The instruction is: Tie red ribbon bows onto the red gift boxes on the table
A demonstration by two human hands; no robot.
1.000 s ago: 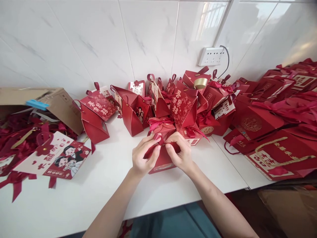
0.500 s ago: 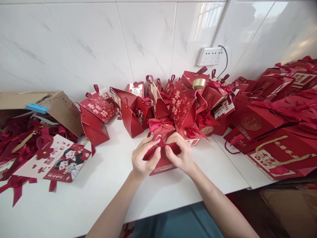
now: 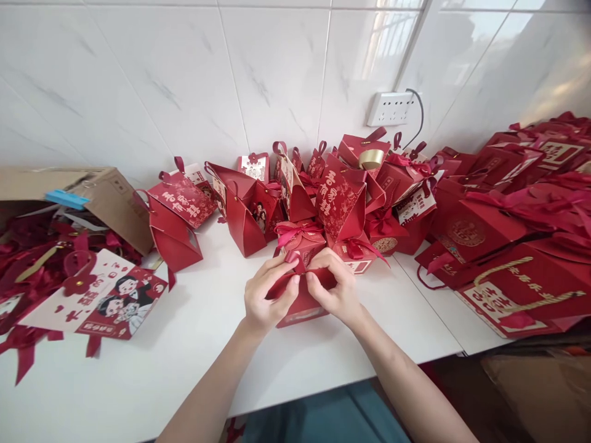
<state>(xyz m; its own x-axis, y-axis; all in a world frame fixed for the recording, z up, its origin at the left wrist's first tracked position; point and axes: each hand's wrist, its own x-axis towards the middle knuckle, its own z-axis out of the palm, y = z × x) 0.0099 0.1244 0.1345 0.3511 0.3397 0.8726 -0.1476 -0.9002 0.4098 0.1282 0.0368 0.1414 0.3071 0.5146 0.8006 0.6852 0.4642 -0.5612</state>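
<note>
In front of me on the white table stands a red paper gift box, with both hands at its top. My left hand is closed at the box's left side, its fingertips pinching a short dark-red ribbon over the top edge. My right hand is closed on the right side, thumb and bent index finger pinching the top of the box near the ribbon. The fingers hide part of the closure. Right behind the hands sit two small red boxes, one a box with a ribbon bow.
Several folded red boxes crowd the table by the tiled wall. At left, a cardboard carton spills ribbons beside a flat printed couple card. Larger red bags with rope handles pile up at right. A power socket is on the wall.
Both hands keep their pinch at the top of the box, with barely any finger movement. The whole view has shifted slightly.
</note>
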